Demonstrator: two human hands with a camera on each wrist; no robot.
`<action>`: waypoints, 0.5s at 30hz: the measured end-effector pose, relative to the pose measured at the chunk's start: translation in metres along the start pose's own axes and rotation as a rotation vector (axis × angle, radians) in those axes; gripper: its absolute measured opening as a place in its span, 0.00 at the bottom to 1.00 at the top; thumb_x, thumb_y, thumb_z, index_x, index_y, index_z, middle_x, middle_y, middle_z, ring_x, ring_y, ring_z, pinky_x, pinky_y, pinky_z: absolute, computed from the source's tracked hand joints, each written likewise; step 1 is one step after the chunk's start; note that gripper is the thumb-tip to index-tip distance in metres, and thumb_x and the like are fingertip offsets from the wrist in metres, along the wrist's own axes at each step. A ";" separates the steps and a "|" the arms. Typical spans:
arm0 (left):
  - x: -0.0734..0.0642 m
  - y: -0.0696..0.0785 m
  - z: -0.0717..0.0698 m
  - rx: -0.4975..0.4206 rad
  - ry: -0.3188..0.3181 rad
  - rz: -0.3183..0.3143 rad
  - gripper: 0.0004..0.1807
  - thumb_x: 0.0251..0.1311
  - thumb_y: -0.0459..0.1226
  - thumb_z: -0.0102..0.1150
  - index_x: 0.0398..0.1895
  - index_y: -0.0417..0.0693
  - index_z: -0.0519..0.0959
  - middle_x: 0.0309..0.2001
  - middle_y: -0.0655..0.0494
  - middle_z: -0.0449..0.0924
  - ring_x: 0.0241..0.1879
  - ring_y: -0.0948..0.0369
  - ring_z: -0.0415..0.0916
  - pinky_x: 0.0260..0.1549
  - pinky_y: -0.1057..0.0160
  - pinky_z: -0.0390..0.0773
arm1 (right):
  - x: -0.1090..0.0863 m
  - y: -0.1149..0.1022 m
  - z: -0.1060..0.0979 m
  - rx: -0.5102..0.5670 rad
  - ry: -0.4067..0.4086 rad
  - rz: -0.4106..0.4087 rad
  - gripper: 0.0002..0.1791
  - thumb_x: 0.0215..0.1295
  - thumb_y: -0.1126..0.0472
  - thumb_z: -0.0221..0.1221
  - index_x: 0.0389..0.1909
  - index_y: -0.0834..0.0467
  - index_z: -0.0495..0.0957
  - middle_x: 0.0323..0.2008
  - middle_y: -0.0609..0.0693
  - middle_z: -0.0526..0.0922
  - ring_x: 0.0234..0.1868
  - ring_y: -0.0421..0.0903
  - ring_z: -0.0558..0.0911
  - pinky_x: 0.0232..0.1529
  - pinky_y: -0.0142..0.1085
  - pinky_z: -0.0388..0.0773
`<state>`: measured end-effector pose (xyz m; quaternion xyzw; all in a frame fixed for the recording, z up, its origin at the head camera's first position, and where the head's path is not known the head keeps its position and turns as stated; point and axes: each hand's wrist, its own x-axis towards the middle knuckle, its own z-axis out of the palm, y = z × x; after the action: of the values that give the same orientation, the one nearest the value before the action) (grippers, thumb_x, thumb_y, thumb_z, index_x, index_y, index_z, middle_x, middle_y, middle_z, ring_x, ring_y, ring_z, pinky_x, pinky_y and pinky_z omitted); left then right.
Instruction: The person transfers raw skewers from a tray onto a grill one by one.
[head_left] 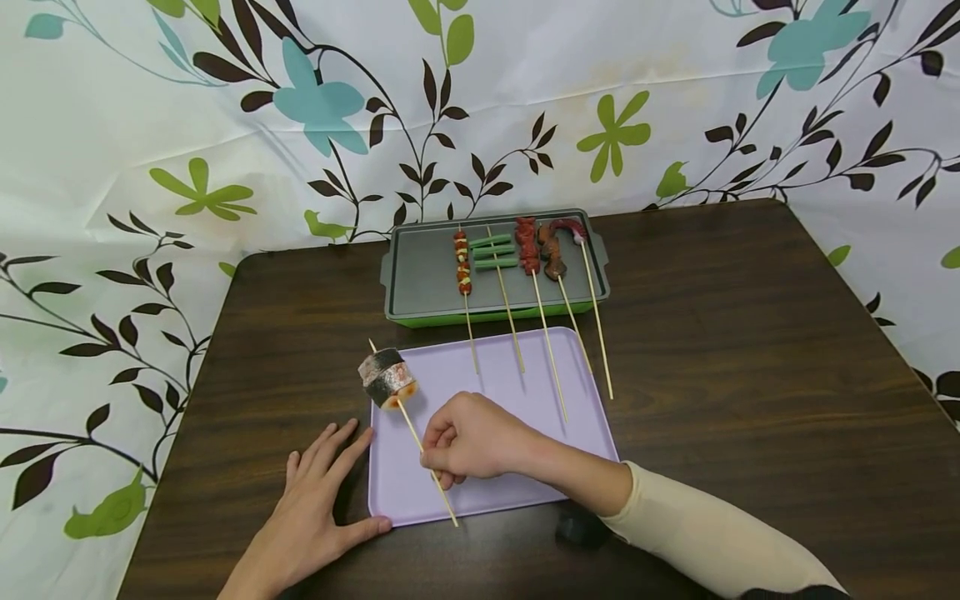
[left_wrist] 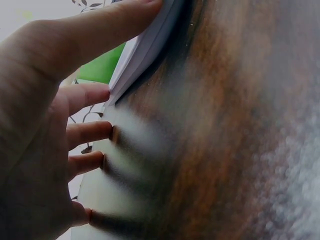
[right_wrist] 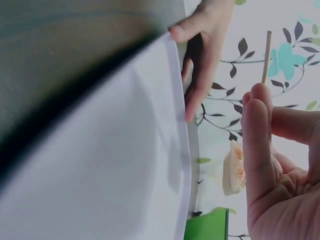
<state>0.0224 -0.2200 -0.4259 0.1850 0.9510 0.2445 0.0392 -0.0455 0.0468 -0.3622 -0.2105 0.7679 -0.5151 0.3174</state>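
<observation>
My right hand (head_left: 476, 437) pinches the wooden stick of a skewer (head_left: 411, 430) between thumb and fingers. A thick piece of fish (head_left: 387, 378) with dark, silvery skin sits near the stick's far end, raised over the left side of a lavender tray (head_left: 495, 492). In the right wrist view the stick's bare end (right_wrist: 267, 55) sticks out past the fingertips, and the fish's pale side (right_wrist: 233, 170) shows behind the hand. My left hand (head_left: 311, 492) lies with fingers spread at the tray's left edge, its thumb at the near left corner.
Behind the tray stands a grey grill plate (head_left: 423, 271) on a green base. Several skewers lie on it, among them green vegetables (head_left: 495, 252), red meat (head_left: 527, 246) and an octopus tentacle (head_left: 573, 229). Their sticks reach over the tray. A patterned cloth (head_left: 525, 100) hangs behind the dark wooden table (head_left: 750, 350).
</observation>
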 end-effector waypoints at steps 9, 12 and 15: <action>0.001 0.000 0.000 -0.007 -0.025 -0.021 0.56 0.41 0.68 0.69 0.75 0.62 0.60 0.74 0.49 0.54 0.73 0.40 0.44 0.57 0.22 0.41 | 0.015 -0.011 -0.026 0.090 0.106 -0.002 0.05 0.64 0.68 0.62 0.29 0.66 0.84 0.16 0.49 0.83 0.19 0.44 0.84 0.23 0.35 0.81; 0.002 0.000 0.000 -0.007 -0.032 -0.028 0.56 0.41 0.69 0.68 0.75 0.63 0.60 0.74 0.49 0.53 0.73 0.40 0.44 0.57 0.22 0.40 | 0.019 -0.014 -0.035 0.120 0.141 -0.007 0.05 0.64 0.69 0.62 0.31 0.67 0.83 0.17 0.51 0.83 0.20 0.44 0.84 0.25 0.36 0.82; 0.002 0.000 0.000 -0.007 -0.035 -0.032 0.56 0.41 0.69 0.68 0.75 0.63 0.60 0.74 0.49 0.53 0.73 0.40 0.43 0.57 0.22 0.40 | 0.025 -0.016 -0.043 0.143 0.181 0.003 0.05 0.64 0.69 0.62 0.32 0.67 0.83 0.18 0.53 0.84 0.21 0.44 0.85 0.26 0.37 0.82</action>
<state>0.0211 -0.2192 -0.4257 0.1741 0.9521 0.2439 0.0605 -0.0934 0.0523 -0.3429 -0.1387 0.7551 -0.5848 0.2619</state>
